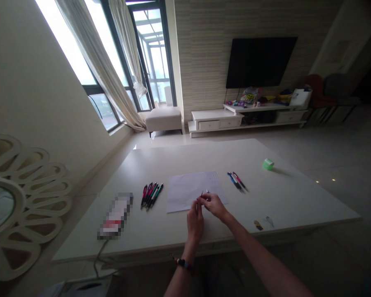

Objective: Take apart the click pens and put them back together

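Observation:
My left hand (195,220) and my right hand (214,205) meet over the near edge of a white sheet of paper (185,187). Their fingertips are pinched together around a slim pen (202,193), of which only a thin dark end sticks up. A small silvery tip (207,191) shows just above my right fingers; whether it belongs to the same pen I cannot tell. Most of what the fingers grip is hidden. Left of the paper lies a bunch of several pens (151,195), red, dark and green. On its right are a few more pens (235,181), blue and red.
All this lies on a white table (244,156). Toward its far right stands a small green container (268,164). Near the front edge are a yellow-and-black piece (258,225) and a clear item (269,221). A blurred-out box-like object (116,216) with a cable (100,255) is at left.

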The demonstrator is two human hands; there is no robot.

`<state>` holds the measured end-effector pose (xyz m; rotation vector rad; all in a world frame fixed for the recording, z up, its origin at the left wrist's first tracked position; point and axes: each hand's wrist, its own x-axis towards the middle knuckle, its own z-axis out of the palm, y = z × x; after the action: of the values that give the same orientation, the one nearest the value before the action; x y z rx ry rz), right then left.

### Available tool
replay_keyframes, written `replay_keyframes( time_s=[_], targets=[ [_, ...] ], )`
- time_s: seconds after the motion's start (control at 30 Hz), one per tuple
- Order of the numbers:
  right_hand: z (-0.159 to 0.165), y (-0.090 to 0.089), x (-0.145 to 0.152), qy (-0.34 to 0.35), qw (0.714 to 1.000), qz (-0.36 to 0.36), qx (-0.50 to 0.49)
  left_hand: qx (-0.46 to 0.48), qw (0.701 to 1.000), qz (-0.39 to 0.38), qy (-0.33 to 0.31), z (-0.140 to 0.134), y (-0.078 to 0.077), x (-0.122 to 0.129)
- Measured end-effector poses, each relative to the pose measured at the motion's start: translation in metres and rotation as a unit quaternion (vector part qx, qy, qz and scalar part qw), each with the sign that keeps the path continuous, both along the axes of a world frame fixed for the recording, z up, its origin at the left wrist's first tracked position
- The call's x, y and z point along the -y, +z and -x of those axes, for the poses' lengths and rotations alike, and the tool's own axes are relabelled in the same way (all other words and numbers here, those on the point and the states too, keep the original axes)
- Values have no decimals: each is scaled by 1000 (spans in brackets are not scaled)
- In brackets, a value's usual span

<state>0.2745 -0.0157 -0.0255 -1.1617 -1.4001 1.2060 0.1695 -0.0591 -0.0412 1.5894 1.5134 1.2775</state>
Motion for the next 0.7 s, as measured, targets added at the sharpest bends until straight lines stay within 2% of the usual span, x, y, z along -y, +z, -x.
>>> replay_keyframes(
  time_s=[0.1, 0.17, 0.23, 0.27, 0.33, 0.47, 0.6, 0.7],
  targets=[
    [-2, 7, -10, -43, 999, -4, -19, 1, 1000, 4, 11, 1, -1, 0],
    [-19, 11, -25, -121, 993, -10, -3, 3, 1000, 10, 25, 1, -2, -1],
    [-40, 11, -39, -175, 979, -22, 103, 8, 999, 13, 37, 0, -3, -2],
    [-50, 10, -45, -181, 969, -24, 166, 12, 999, 13, 40, 0, -3, -2],
    [-64, 5, -50, -181, 958, -23, 221, 17, 999, 10, 40, 0, -3, -3],
    [-72, -13, -38, -190, 949, -24, 252, 19, 999, -5, 43, 2, -3, -3],
    [-81, -35, -9, -258, 925, -81, 268, 34, 998, 19, 52, 4, -4, -4],
    [-90, -45, 10, -290, 919, -107, 244, 18, 998, 34, 54, 1, -2, -12]
  ],
)
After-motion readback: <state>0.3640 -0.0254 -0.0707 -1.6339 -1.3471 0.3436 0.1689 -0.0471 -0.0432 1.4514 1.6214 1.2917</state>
